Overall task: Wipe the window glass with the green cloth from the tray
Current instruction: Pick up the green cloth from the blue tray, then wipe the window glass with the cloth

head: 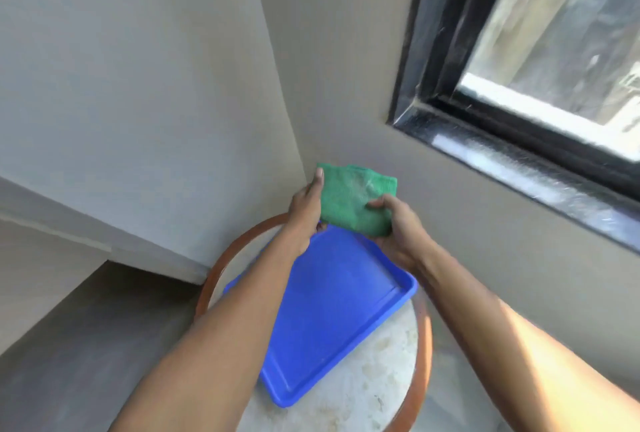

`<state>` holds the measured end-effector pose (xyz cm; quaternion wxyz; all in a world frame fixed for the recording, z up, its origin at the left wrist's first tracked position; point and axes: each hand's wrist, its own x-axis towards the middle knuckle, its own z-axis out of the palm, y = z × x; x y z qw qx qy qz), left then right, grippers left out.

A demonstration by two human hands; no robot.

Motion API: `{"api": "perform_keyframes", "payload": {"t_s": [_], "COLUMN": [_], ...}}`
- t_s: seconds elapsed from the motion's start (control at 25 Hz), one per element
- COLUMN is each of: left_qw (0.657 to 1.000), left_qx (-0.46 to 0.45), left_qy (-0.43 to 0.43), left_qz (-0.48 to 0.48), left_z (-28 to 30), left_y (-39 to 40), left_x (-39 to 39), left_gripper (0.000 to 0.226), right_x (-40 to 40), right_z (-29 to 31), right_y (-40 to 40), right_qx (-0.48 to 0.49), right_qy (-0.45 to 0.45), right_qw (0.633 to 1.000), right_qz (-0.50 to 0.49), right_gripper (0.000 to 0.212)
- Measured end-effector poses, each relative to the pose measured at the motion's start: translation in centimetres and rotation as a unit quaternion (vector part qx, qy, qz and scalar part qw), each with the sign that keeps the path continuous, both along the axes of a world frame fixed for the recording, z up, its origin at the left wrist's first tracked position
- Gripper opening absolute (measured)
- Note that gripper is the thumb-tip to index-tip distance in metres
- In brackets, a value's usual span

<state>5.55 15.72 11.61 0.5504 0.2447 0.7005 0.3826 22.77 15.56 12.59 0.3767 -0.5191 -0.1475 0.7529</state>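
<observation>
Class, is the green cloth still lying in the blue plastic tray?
No, both hands hold the green cloth above the blue plastic tray.

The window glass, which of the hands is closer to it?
Right. The right hand grips the green cloth's window-side edge, below and left of the window glass. The left hand holds the far edge.

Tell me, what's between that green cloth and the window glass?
In the head view, only bare grey wall and the black window frame separate the green cloth, held by both hands, from the window glass.
</observation>
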Motion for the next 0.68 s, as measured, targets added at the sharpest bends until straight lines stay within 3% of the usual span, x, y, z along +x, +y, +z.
{"api": "perform_keyframes", "payload": {"t_s": [0.2,0.4,0.6,0.68], "left_qw": [0.958,0.881,0.802,0.759], "left_qx": [0.246,0.407,0.534,0.605], "left_qy": [-0.041,-0.080,-0.022,0.095], "left_qz": [-0.139,-0.227,-0.266,-0.221], "left_z": [25.7,49.4,62.1,63.9], "left_y": [5.9,6.7,9.3,11.4], "left_x": [7.0,15.2,20.5,21.1], "left_gripper": [0.051,0.052,0.060,0.053], "right_x": [9.5,16.6,19.9,20.6], "right_z": [25.0,47.8,59.4,62.0], "right_y": [2.6,0.5,-0.1,0.3], "right_qx": [0.203,0.343,0.400,0.482], "right_qy": [0.058,0.098,0.061,0.024], "right_qw": [0.977,0.933,0.904,0.848], "right_qz": [-0.019,-0.044,-0.139,-0.219], "right_gripper": [0.048,0.044,0.039,0.035]}}
